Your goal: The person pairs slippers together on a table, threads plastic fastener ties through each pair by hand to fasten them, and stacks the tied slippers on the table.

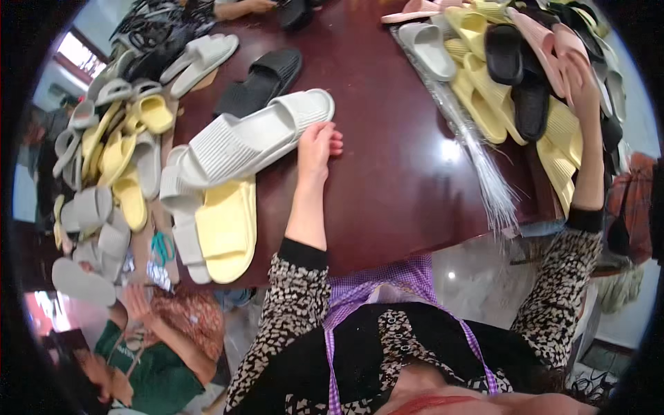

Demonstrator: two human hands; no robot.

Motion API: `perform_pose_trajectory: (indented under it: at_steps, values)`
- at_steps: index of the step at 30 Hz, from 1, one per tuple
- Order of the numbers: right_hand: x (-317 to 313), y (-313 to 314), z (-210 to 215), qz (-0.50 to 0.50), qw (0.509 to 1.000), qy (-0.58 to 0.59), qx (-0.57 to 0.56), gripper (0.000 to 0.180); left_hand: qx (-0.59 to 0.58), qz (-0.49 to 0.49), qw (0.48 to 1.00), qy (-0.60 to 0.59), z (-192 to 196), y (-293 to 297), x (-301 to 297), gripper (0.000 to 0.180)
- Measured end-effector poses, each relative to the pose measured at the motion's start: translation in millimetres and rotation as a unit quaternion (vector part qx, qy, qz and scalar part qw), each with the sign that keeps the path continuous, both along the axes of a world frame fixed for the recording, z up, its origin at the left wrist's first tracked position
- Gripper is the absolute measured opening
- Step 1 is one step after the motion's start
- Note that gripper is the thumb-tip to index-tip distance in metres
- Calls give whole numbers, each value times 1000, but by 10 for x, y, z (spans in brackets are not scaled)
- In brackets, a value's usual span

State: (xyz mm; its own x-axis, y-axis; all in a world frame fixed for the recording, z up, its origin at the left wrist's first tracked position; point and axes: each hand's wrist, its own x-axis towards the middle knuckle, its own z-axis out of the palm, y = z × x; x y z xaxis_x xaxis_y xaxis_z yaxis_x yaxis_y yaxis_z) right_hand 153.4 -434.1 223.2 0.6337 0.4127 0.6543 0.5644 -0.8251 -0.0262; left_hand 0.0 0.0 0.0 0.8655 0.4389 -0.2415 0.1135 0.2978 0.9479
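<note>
nearest me, below both sets of fingers, hangs a purple checked apron point(380, 273). my left hand point(318, 146) has its fingers loosely curled at the toe edge of the pale ribbed slippers point(225, 146); i can't tell whether they grip. left of those fingers and closer to the body, a yellow slipper point(225, 238) lies partly beneath the pale ones on the tabletop point(387, 207). inward of my right fingers, and nearer me, lies a bundle of clear strands point(484, 176).

my right hand point(577, 76) reaches out to the right, fingers at a pink slipper point(567, 40); i can't make out whether they have hold of it. beyond my left fingers sits a dark slipper point(266, 77).

i judge the work partway: a small group lies by the left fingers, while the mixed heap around the right fingers looks loose, with plenty left to handle.
</note>
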Motion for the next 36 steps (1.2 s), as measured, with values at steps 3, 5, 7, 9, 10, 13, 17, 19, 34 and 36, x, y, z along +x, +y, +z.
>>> perform_pose_trajectory:
  at_steps: [3, 5, 7, 9, 10, 13, 17, 19, 34, 36]
  values:
    - [-473, 558, -512, 107, 981, 85, 140, 30, 23, -45, 998, -33, 1, -100, 236, 20]
    - [-914, 1110, -968, 211, 927, 193, 244, 30, 7, -44, 997, -60, 23, -214, 406, 18]
    - [-1153, 1462, -1245, 261, 912, 205, 241, 28, -8, -56, 994, -93, 105, -441, 500, 17]
    - [-1289, 1764, -1578, 247, 836, 324, 368, 27, 70, -54, 984, -152, 120, -632, 480, 16]
    - [-1302, 1850, -1675, 244, 836, 323, 369, 27, 108, -54, 976, -180, 166, -696, 445, 16]
    - [-1266, 2001, -1862, 208, 779, 420, 417, 24, 334, 99, 900, -261, 374, -509, 199, 18]
    - [-1181, 2113, -2002, 238, 754, 429, 437, 22, 521, 290, 784, -174, 336, 571, 10, 34]
    - [-1206, 2190, -2071, 202, 697, 506, 466, 21, 371, 293, 880, -59, 266, 1146, -121, 32]
    - [-956, 2563, -2108, 153, 491, 639, 572, 39, -28, 124, 985, -116, 405, 1414, -675, 35]
    - [-933, 2594, -2009, 156, 494, 607, 603, 43, -45, 124, 983, -131, 422, 1289, -683, 33]
